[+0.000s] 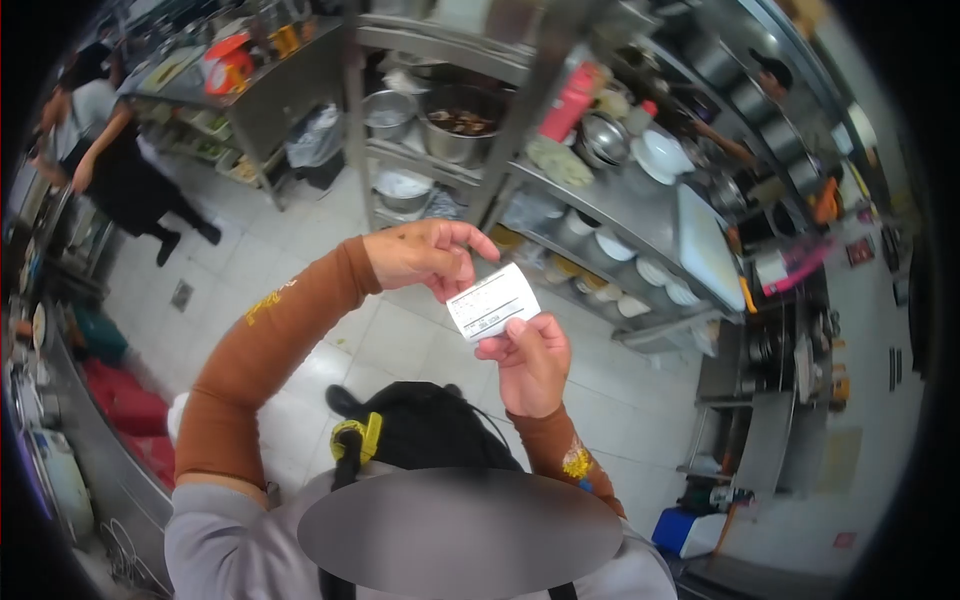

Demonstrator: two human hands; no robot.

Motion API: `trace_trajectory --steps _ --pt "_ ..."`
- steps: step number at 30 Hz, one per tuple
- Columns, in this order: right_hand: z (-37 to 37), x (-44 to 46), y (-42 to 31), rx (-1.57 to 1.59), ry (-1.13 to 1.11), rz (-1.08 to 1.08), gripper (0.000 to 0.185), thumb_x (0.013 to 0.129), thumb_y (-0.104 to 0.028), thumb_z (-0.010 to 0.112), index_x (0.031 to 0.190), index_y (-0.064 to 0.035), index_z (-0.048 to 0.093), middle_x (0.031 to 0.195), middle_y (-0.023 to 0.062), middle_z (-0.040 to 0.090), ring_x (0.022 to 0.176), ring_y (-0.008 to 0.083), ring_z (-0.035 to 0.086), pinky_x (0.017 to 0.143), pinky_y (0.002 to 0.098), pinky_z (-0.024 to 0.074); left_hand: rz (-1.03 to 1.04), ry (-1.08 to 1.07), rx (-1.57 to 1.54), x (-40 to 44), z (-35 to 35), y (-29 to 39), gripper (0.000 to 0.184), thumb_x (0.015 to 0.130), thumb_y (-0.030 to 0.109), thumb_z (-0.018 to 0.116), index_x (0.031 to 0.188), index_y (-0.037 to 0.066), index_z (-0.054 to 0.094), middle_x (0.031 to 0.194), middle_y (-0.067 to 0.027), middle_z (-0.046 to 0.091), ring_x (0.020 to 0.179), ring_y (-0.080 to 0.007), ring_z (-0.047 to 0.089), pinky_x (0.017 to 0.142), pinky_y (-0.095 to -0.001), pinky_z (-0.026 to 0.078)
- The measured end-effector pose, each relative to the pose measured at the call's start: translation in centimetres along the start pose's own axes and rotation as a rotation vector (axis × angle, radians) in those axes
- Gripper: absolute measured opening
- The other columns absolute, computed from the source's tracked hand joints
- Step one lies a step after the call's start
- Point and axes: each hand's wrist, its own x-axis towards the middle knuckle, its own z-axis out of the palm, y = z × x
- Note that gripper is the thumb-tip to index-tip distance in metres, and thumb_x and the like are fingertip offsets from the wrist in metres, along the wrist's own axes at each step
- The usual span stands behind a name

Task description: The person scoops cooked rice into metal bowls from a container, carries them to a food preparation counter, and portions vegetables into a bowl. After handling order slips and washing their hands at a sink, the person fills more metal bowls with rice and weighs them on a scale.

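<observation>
A small white printed slip of paper, slightly curled, is held in front of me, tilted, with dark lines of print too small to read. My right hand pinches its lower edge, thumb on the printed face. At the upper left of the slip is my left hand, loosely bent, its index finger reaching out over the top edge. Other left fingers are at the slip's left side; whether they touch it I cannot tell. Brown sleeves cover both forearms.
A steel counter carries bowls and a white cutting board. Left of it, a steel shelf holds a large pot. A person in a dark apron stands far left; another in a dark cap is behind the right shelves. Tiled floor lies below.
</observation>
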Motion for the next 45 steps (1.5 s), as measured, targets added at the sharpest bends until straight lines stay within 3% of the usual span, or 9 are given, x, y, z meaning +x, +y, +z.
trace_trajectory --steps 11,19,23,29,38,45 --pt "-9.1 -2.9 -7.0 0.070 0.157 -0.158 0.006 0.089 -0.003 0.054 0.084 -0.0006 0.052 0.090 0.0195 0.065 0.071 0.0234 0.067 0.064 0.0349 0.0582 -0.121 -0.112 0.179 13.6 7.8 -0.4 0.038 0.090 0.024 0.056 0.122 0.005 0.050 0.103 -0.0083 0.063 0.090 -0.0137 0.060 0.077 -0.0273 0.049" --pt "-10.7 -1.2 -7.6 0.076 0.233 -0.197 0.005 0.089 -0.003 0.053 0.084 -0.0015 0.052 0.090 0.0181 0.065 0.071 0.0231 0.067 0.063 0.0353 0.0580 -0.172 -0.250 -0.252 16.7 7.5 -3.0 0.044 0.090 0.032 0.054 0.124 0.005 0.048 0.101 -0.0106 0.063 0.088 -0.0169 0.062 0.075 -0.0314 0.049" --pt "-10.5 0.4 -7.1 0.038 0.284 -0.186 0.005 0.089 -0.004 0.054 0.084 -0.0026 0.052 0.090 0.0167 0.065 0.069 0.0228 0.067 0.061 0.0363 0.0577 -0.041 -0.197 -0.218 17.5 5.8 -3.4 0.044 0.089 0.026 0.058 0.126 0.005 0.046 0.097 -0.0073 0.062 0.083 -0.0147 0.060 0.071 -0.0306 0.049" --pt "-9.8 4.8 -6.4 -0.030 0.311 -0.207 0.003 0.088 -0.007 0.054 0.089 -0.0053 0.052 0.088 0.0139 0.065 0.065 0.0213 0.066 0.058 0.0363 0.0567 -0.013 -0.169 -0.200 18.6 1.7 -1.6 0.042 0.087 0.018 0.060 0.124 0.006 0.046 0.095 -0.0048 0.060 0.078 -0.0120 0.057 0.072 -0.0294 0.048" --pt "-9.3 9.9 -5.6 -0.014 0.289 -0.228 0.004 0.088 -0.007 0.054 0.090 -0.0054 0.051 0.084 0.0119 0.065 0.064 0.0209 0.066 0.058 0.0361 0.0571 -0.024 -0.130 -0.218 20.9 -2.9 -0.1 0.039 0.087 0.015 0.057 0.123 0.008 0.047 0.102 -0.0067 0.061 0.092 -0.0149 0.060 0.081 -0.0346 0.050" --pt "-10.8 12.4 -7.0 0.007 0.317 -0.223 0.003 0.089 -0.008 0.054 0.089 -0.0056 0.052 0.080 0.0111 0.065 0.065 0.0208 0.067 0.058 0.0358 0.0577 0.004 -0.095 -0.262 24.2 -3.6 1.3 0.038 0.087 0.014 0.061 0.121 0.006 0.049 0.098 -0.0036 0.061 0.089 -0.0106 0.060 0.077 -0.0284 0.050"
